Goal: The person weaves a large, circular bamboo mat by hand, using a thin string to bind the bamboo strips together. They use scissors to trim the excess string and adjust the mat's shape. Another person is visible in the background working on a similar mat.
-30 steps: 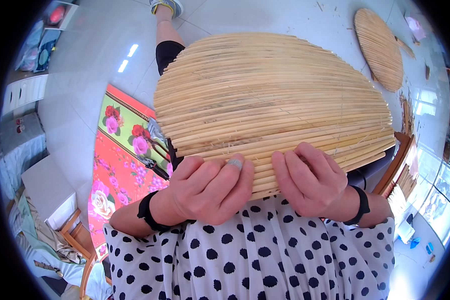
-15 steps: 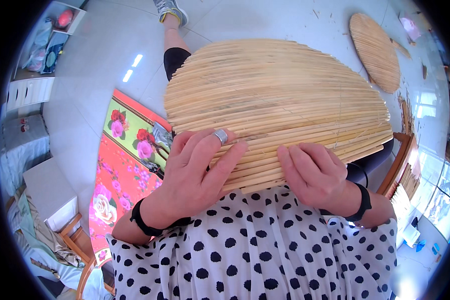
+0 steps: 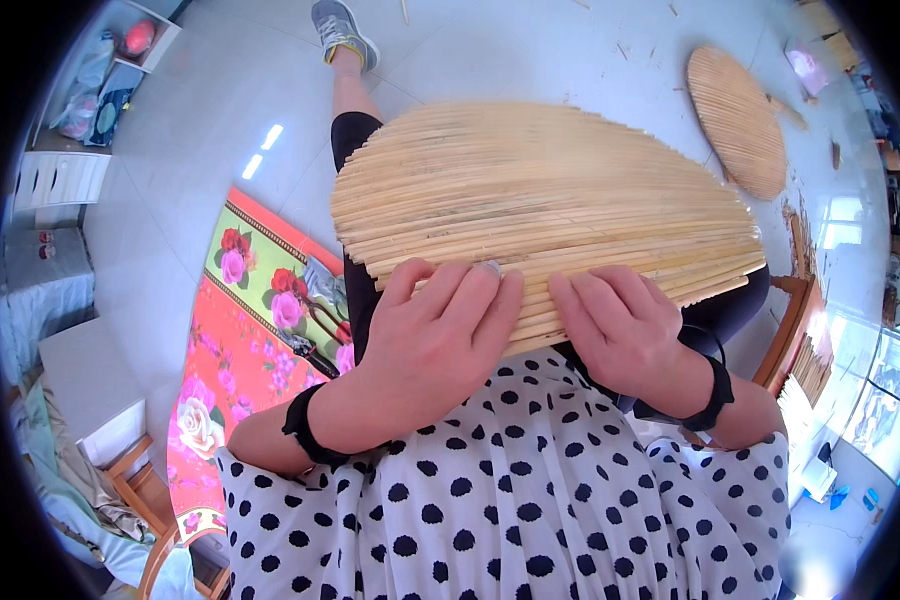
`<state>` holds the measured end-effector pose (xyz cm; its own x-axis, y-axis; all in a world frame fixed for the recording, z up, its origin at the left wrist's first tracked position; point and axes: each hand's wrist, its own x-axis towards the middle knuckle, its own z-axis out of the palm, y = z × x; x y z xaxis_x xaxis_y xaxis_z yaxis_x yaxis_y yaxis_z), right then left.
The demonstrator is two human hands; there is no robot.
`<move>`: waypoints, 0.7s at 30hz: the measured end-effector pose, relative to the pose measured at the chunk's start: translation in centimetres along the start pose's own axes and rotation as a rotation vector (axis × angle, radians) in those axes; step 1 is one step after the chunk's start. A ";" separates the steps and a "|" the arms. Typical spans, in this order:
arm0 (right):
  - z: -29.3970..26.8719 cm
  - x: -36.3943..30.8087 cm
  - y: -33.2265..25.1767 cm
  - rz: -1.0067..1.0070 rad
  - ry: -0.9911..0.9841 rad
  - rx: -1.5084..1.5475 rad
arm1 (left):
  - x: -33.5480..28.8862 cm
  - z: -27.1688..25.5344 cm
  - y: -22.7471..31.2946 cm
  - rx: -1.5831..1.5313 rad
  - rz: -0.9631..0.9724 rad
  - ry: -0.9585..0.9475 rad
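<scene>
A rounded mat of thin, pale straw-coloured stalks (image 3: 530, 185), laid side by side, rests over my lap and tilts away from me. My left hand (image 3: 448, 325) grips its near edge with the fingers curled over the top; a silver ring band shows at a fingertip. Close beside it, my right hand (image 3: 618, 325) pinches the same edge, fingers bent and pressed on the lowest stalks. Both thumbs are largely hidden. The stalks between the two hands stick out toward my dotted shirt.
A red floral cloth (image 3: 260, 360) lies at my left, with dark-handled pliers or cutters (image 3: 315, 350) on it. A second round stalk mat (image 3: 738, 125) lies on the floor at the far right, among scraps. A wooden frame (image 3: 795, 330) stands at right, a chair (image 3: 145, 480) at lower left.
My left hand has shifted right, closer to my right hand, and its fingers have curled over the edge. The mat's far side has tipped down slightly.
</scene>
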<state>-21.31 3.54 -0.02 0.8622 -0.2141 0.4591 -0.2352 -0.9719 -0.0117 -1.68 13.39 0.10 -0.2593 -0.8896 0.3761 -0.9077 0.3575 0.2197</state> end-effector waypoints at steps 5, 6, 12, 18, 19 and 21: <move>-0.3 1.2 0.4 0.065 0.027 -0.056 | 1.3 0.0 -0.8 0.078 0.058 0.137; -0.4 1.7 0.7 0.080 0.034 -0.059 | 1.8 0.1 -1.2 0.099 0.084 0.203; -1.1 6.1 4.0 0.192 0.106 -0.037 | 7.3 -2.6 -5.5 0.127 0.135 0.119; -3.7 11.7 6.7 0.412 0.093 -0.009 | 15.0 -8.1 -9.8 0.146 0.212 -0.055; -4.3 12.4 6.8 0.423 0.090 -0.025 | 16.0 -9.3 -9.9 0.146 0.211 -0.106; -5.6 13.4 7.1 0.455 0.083 -0.056 | 17.3 -11.4 -9.9 0.107 0.183 -0.122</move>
<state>-13.87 -5.67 11.00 0.6279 -0.6065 0.4877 -0.6067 -0.7740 -0.1813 6.56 -2.30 14.69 -0.4549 -0.8428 0.2876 -0.8700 0.4896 0.0588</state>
